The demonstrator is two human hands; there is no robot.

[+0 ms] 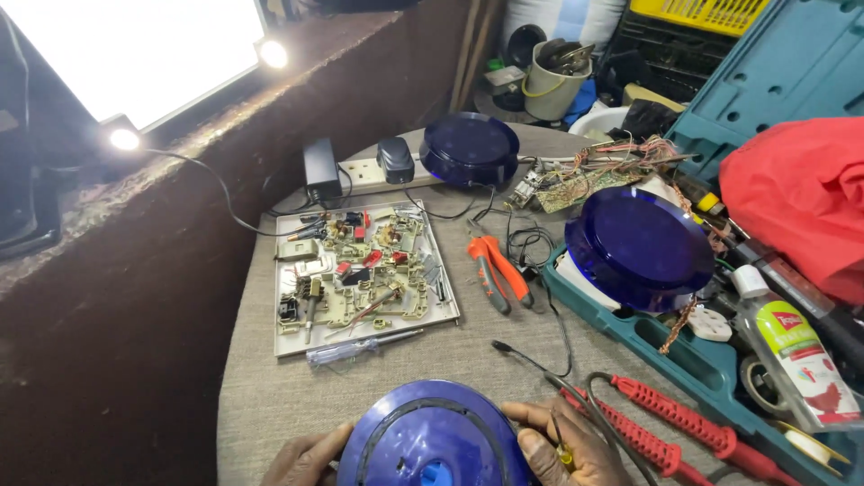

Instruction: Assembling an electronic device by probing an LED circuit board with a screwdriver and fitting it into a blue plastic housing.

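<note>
Here both hands brace a blue round housing: left hand steadies its rim, right hand grasps a small yellow-handled tool against it; orange pliers nearby.

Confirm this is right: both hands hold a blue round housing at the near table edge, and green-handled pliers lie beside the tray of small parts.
One detail is off. The head view shows the pliers have orange handles, not green. The rest stands: the left hand and right hand hold the blue round housing at the near edge, and the pliers lie beside the tray of small parts.
</note>
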